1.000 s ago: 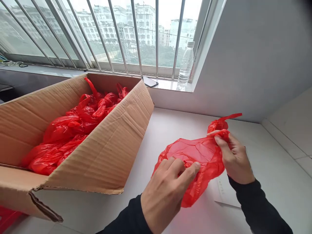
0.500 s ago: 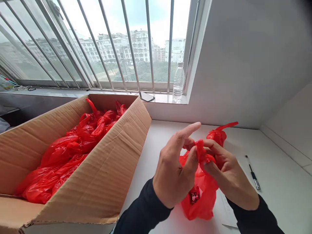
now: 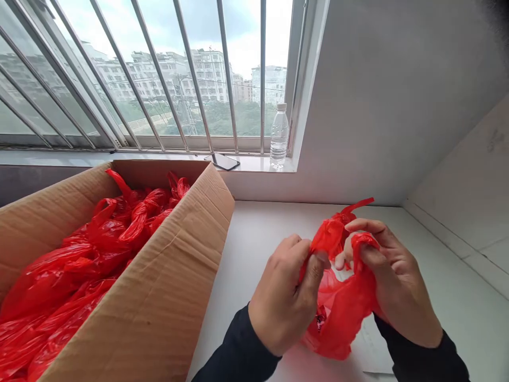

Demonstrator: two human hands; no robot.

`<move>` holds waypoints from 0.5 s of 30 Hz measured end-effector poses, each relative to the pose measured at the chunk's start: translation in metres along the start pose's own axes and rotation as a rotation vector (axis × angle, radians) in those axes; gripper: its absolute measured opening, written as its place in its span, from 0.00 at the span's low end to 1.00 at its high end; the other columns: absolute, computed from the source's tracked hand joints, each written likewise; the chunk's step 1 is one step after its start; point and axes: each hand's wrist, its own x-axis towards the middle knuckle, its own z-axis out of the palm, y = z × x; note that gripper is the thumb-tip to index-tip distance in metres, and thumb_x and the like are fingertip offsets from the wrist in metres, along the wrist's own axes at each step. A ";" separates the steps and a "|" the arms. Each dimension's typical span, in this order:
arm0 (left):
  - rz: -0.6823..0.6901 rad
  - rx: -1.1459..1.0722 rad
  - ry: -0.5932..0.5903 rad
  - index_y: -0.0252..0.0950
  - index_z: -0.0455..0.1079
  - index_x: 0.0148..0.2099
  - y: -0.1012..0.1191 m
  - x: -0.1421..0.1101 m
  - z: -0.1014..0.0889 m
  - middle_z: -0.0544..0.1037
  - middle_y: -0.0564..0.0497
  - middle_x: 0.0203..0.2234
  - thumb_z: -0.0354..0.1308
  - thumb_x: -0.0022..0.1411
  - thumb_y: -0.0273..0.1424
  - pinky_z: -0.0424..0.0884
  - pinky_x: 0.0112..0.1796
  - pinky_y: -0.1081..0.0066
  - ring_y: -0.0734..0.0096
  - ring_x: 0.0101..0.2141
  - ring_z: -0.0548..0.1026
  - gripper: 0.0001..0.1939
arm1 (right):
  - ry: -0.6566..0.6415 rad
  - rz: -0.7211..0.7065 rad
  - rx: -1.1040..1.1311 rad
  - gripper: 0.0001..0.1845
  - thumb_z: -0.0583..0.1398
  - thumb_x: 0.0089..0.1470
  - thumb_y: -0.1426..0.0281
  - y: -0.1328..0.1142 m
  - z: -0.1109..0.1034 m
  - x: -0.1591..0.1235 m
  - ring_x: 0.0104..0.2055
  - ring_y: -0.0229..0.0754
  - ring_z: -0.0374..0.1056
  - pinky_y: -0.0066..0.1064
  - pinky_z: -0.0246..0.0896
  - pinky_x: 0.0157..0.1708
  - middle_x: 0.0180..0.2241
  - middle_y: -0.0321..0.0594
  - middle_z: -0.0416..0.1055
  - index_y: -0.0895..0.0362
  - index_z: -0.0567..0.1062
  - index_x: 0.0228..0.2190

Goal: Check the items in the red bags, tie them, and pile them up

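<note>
Both my hands hold one red plastic bag (image 3: 344, 313) just above the white table (image 3: 258, 233), right of centre. My left hand (image 3: 284, 297) is closed, pinching one bunched handle of the bag between thumb and fingers. My right hand (image 3: 392, 281) is closed on the other handle, which wraps over its fingers. The two handles cross between my hands, and a thin tail of the bag sticks up to the right. The bag's body hangs below my hands with a small dark object showing inside it.
A large open cardboard box (image 3: 167, 297) full of tied red bags (image 3: 91, 249) fills the left. On the window sill lie a dark phone (image 3: 221, 161) and a clear water bottle (image 3: 279, 136). White paper (image 3: 371, 350) lies under the bag. A wall closes the right side.
My hands lifted the bag off the table and gathered its handles together. My left forefinger, stretched out half a second ago, has closed on a handle. The view shifted right.
</note>
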 end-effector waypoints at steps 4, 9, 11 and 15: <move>-0.088 -0.443 0.043 0.38 0.63 0.34 -0.004 0.010 0.005 0.71 0.52 0.27 0.43 0.74 0.41 0.66 0.36 0.68 0.71 0.30 0.69 0.19 | 0.106 -0.109 -0.065 0.09 0.60 0.60 0.58 -0.005 -0.002 0.004 0.29 0.41 0.67 0.31 0.66 0.27 0.29 0.36 0.68 0.48 0.73 0.38; -0.190 -0.453 -0.083 0.39 0.63 0.38 -0.003 0.007 0.015 0.60 0.59 0.18 0.44 0.73 0.44 0.60 0.24 0.72 0.76 0.19 0.59 0.17 | 0.214 -0.278 -0.382 0.04 0.62 0.58 0.61 -0.015 -0.003 -0.006 0.35 0.44 0.66 0.35 0.65 0.33 0.33 0.38 0.68 0.47 0.76 0.34; -0.144 -0.267 -0.070 0.41 0.64 0.45 0.000 0.002 0.017 0.65 0.57 0.22 0.46 0.73 0.40 0.61 0.25 0.72 0.74 0.22 0.62 0.10 | 0.213 -0.275 -0.443 0.04 0.64 0.57 0.62 -0.019 -0.003 -0.013 0.33 0.44 0.67 0.35 0.64 0.31 0.32 0.38 0.71 0.46 0.78 0.35; -0.015 -0.133 -0.190 0.46 0.57 0.60 0.008 -0.003 0.019 0.76 0.52 0.40 0.55 0.64 0.28 0.69 0.36 0.68 0.67 0.36 0.73 0.24 | 0.100 -0.302 -0.426 0.09 0.66 0.55 0.66 -0.026 -0.003 -0.023 0.38 0.47 0.74 0.37 0.71 0.34 0.37 0.38 0.77 0.45 0.78 0.40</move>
